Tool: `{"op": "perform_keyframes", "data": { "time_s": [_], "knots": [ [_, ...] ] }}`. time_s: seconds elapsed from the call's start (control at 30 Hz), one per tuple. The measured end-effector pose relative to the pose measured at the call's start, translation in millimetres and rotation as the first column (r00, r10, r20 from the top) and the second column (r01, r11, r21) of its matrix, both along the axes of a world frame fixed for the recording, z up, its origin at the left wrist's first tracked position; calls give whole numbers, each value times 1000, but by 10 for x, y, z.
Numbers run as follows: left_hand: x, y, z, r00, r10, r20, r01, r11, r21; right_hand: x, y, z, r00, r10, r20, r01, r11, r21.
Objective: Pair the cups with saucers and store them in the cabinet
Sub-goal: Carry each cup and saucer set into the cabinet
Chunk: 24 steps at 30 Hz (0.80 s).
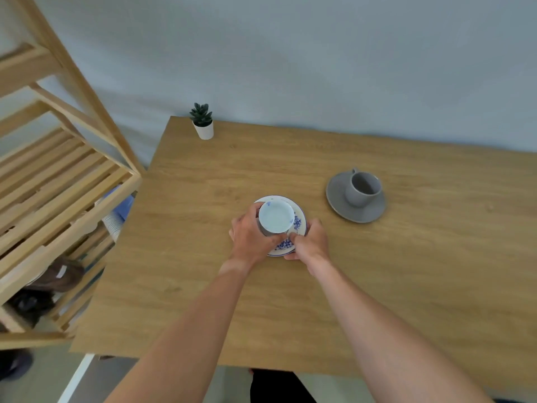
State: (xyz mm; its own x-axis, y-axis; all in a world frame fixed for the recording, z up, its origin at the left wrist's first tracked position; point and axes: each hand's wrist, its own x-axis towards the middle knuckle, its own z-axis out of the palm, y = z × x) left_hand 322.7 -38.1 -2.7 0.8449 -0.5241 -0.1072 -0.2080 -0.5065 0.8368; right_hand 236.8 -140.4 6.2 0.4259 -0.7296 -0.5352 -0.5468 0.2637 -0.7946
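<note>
I see the left hand (250, 234) wrapped closed around the white cup (276, 218), which stands upright on the blue-patterned saucer (292, 239) at the middle of the wooden table (406, 286). The right hand (309, 242) pinches the saucer's near rim. I note the grey cup (363, 189) seated on the grey saucer (338, 196) to the right, well apart; the wooden shelf unit (66, 181) stands left of the table.

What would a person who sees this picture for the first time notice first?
First, the two hands in the middle of the wooden table: the left hand grips a white cup on a blue-patterned saucer, and the right hand holds the saucer's near edge. To the right stands a grey cup on a grey saucer; a small potted plant marks the far left corner.
</note>
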Motion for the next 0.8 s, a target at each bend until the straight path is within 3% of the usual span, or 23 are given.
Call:
{"op": "perform_keyframes", "data": {
  "time_s": [0.57, 0.8],
  "knots": [
    [-1324, 1670, 144, 974, -159, 159, 184, 971, -151, -1512, 1675, 71, 994, -99, 41, 103, 988, -114],
    [-2049, 2066, -65, 973, -226, 54, 230, 967, -104, -2305, 2164, -1, 981, -186, 50, 190, 977, -97]
  ]
}}
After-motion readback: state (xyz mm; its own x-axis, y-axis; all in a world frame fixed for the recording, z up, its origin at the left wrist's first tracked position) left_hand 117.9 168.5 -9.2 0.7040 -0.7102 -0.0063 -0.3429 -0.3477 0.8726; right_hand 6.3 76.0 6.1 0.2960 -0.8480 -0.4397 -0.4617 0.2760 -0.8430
